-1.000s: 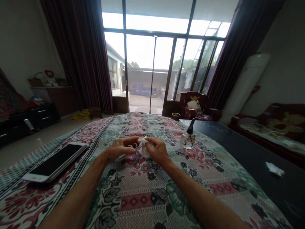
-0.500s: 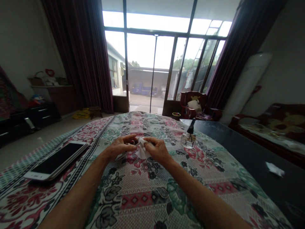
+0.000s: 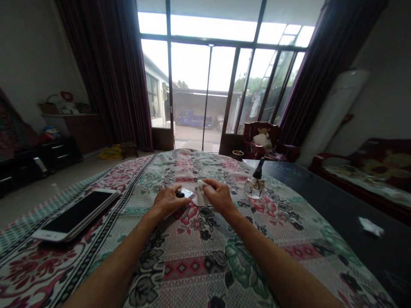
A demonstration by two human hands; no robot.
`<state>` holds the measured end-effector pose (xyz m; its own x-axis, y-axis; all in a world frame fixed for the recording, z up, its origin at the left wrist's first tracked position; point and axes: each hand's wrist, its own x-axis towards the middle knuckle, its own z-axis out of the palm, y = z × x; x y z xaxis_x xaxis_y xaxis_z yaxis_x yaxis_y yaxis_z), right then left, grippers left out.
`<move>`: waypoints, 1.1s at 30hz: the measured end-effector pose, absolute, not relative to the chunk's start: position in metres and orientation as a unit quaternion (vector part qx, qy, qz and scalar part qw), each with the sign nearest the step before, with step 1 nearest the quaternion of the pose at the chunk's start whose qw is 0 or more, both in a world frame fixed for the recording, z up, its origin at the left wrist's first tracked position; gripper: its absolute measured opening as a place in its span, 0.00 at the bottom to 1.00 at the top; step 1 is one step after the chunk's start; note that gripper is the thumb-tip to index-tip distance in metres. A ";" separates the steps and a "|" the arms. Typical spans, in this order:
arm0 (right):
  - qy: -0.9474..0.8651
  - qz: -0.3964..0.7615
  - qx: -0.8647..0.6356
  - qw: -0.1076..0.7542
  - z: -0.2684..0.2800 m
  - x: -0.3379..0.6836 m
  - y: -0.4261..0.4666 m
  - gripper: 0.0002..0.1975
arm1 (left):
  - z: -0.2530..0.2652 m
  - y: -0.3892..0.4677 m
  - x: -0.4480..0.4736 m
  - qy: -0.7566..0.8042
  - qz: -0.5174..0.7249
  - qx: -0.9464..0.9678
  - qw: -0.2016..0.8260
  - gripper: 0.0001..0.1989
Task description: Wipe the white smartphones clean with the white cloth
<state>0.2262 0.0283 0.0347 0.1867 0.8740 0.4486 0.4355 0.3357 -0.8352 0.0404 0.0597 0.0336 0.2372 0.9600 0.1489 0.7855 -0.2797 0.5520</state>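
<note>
Over the middle of the flowered tablecloth [image 3: 180,267], my left hand [image 3: 167,202] is closed around a small shiny silvery object [image 3: 186,193] with a dark round part by the thumb. Most of that object is hidden by the fingers, and its kind does not show. A short gap to the right, my right hand [image 3: 218,196] pinches a crumpled white tissue [image 3: 201,196] whose loose end hangs toward the cloth. Beyond my right hand stands a clear glass bottle [image 3: 254,188] with a black dropper-like top and dark bits inside.
On the left side of the cloth lies a white phone [image 3: 75,214] with a dark screen, resting on another flat thing. A dark tabletop [image 3: 324,201] borders the cloth at right, carrying a crumpled white paper [image 3: 371,226]. Farther back are a wooden chair [image 3: 260,139] and glass doors.
My hands have moved apart. The tissue has come away to the right with my right hand, and the silvery object in my left hand now shows.
</note>
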 end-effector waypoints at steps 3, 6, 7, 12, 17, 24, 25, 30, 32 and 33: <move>-0.607 0.191 -0.539 0.552 0.033 0.226 0.029 0.13 | 0.035 0.063 0.033 0.568 0.225 0.765 0.202 0.37; -0.602 0.194 -0.546 0.550 0.031 0.226 0.029 0.12 | 0.040 0.071 0.016 0.556 0.187 0.766 0.264 0.41; -0.600 0.193 -0.547 0.551 0.032 0.226 0.029 0.12 | 0.043 0.072 0.010 0.552 0.164 0.767 0.284 0.43; -0.598 0.110 -0.524 0.597 0.038 0.228 0.027 0.13 | 0.061 0.062 0.001 0.542 0.040 0.803 0.243 0.35; -0.627 0.063 -0.499 0.595 0.039 0.225 0.025 0.12 | 0.065 0.050 0.014 0.473 0.017 0.827 0.304 0.19; -0.654 0.124 -0.550 0.504 0.025 0.224 0.027 0.10 | 0.059 0.050 0.013 0.426 0.020 0.828 0.365 0.19; -0.660 0.131 -0.551 0.494 0.023 0.224 0.027 0.10 | 0.059 0.049 0.013 0.434 0.020 0.833 0.343 0.18; -0.696 0.118 -0.541 0.457 0.017 0.220 0.026 0.11 | 0.059 0.047 0.019 0.461 0.043 0.839 0.285 0.18; -0.714 0.097 -0.534 0.443 0.015 0.219 0.026 0.11 | 0.059 0.046 0.021 0.457 0.057 0.846 0.269 0.19; -0.721 0.087 -0.530 0.437 0.014 0.219 0.026 0.11 | 0.058 0.046 0.022 0.455 0.060 0.849 0.263 0.20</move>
